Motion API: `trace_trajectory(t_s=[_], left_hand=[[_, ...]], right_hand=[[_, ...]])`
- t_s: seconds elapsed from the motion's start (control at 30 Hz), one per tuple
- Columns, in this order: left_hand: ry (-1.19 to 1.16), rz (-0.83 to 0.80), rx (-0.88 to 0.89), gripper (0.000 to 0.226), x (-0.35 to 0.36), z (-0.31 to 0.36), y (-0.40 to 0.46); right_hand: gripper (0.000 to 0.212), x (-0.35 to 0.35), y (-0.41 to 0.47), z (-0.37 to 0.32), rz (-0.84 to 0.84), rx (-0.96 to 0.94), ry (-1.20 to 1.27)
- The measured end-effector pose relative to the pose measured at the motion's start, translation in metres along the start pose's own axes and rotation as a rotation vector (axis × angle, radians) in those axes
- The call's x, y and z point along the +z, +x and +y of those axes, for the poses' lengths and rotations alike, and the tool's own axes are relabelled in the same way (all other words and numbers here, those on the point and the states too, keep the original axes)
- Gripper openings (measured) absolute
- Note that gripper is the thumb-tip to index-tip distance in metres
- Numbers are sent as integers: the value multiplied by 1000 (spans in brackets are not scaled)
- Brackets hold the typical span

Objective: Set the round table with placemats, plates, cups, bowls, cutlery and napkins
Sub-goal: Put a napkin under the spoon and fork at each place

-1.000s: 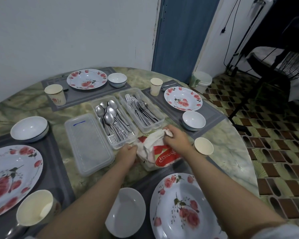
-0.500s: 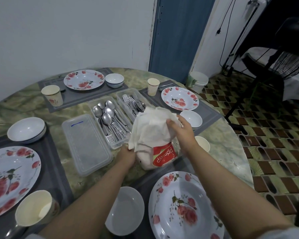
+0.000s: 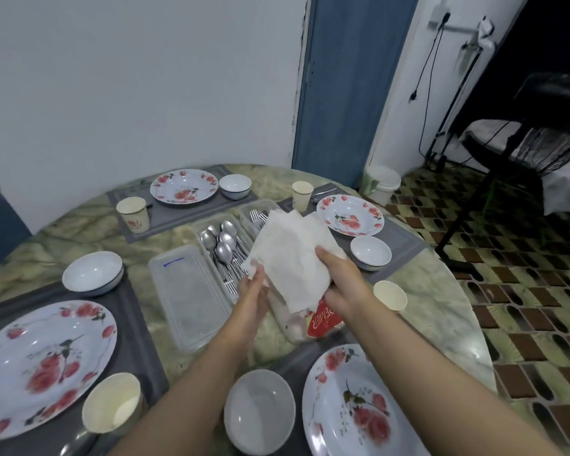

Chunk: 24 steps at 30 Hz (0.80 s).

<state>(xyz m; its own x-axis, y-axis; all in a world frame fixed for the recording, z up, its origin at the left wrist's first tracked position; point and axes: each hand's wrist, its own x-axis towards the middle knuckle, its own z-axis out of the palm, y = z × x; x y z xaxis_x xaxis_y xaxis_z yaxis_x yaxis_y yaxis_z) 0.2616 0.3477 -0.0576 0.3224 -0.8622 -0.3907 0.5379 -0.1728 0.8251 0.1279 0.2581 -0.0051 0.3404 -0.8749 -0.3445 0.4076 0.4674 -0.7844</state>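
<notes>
Two hands at frame centre work a white paper napkin: the right hand grips its right edge, while the left hand pinches its lower left corner above a red-labelled napkin packet. Pulling it free slowly should avoid tearing. The round marbled green bench carries floral plates, cups and bowls; a blue door stands behind.

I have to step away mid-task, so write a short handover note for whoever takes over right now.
Right hand grips a white napkin pulled up from the napkin pack; left hand touches the napkin's lower edge.
Done: four placemats each hold plate, bowl, cup.
Left: lay napkins at each place, then spoons from the spoon tray and forks from the fork tray, at least at the near places.
</notes>
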Motion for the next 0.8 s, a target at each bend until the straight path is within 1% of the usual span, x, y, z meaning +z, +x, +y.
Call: trace_trajectory(t_s=[0.03, 0.07, 0.1, 0.17, 0.23, 0.27, 0.37, 0.5, 0.63, 0.7, 0.77, 0.8], left_hand=[[-97, -66, -7, 85, -2, 3, -6], [-171, -137, -4, 82, -3, 8, -14], [-208, -185, 11, 75, -4, 15, -22], [-306, -213, 45, 60, -11, 34, -37], [-396, -191, 107, 47, -25, 54, -50], [-403, -165, 148, 44, -35, 63, -55], [-313, -39, 284, 47, -68, 87, -75], [-274, 84, 391, 41, -120, 122, -104], [-313, 97, 386, 41, -179, 154, -130], [-337, 122, 400, 35, -215, 172, -143], [-329, 152, 412, 31, -255, 190, -158], [-315, 168, 413, 32, -276, 199, -165]], right_hand=[[32, 10, -7, -1, -28, 36, 37], [27, 20, -15, -2, -62, 73, 60], [22, 32, -23, -3, -108, 105, 70], [18, 53, -34, -1, -174, 129, 66], [22, 76, -39, 9, -194, 122, 17], [27, 88, -41, 15, -195, 108, -9], [35, 123, -47, 39, -184, 15, -66], [27, 176, -66, 71, -140, -130, -164], [18, 240, -85, 107, -179, -243, -326], [24, 274, -97, 126, -209, -278, -426], [47, 306, -109, 147, -211, -363, -543], [55, 322, -115, 158, -176, -445, -617]])
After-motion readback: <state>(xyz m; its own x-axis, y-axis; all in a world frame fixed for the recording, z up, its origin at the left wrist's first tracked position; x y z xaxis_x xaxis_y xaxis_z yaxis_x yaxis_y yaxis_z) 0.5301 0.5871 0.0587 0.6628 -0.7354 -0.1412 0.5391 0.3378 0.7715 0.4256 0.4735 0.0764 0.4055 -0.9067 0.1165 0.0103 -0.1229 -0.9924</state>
